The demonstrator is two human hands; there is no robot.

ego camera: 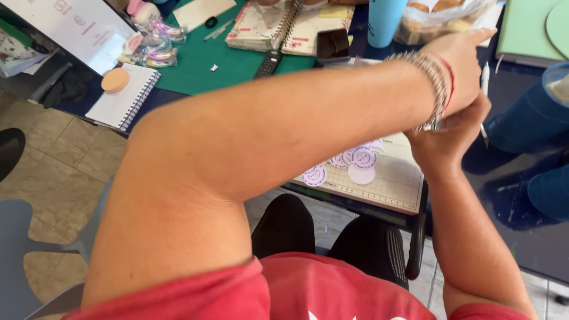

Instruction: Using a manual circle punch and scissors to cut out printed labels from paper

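My left forearm crosses the view from lower left to upper right. My left hand [465, 62], with a beaded silver bracelet and a red string at the wrist, lies over my right hand [447, 139]. Both hands meet above the table's right part. A thin white pen-like tool [485, 76] sticks out beside them, seemingly gripped in my curled right hand; the fingers are mostly hidden. Under my arm, round white and lilac printed paper circles [363, 160] lie on a pale gridded cutting mat [394, 186].
A green cutting mat [201, 59], spiral notebooks [264, 24], a dark phone [333, 44], a light-blue tumbler [384, 21] and a bag of bread [438, 16] sit farther back. Tape rolls [157, 48] lie at left, blue containers [530, 115] at right. A grey chair [18, 249] stands on the tiled floor.
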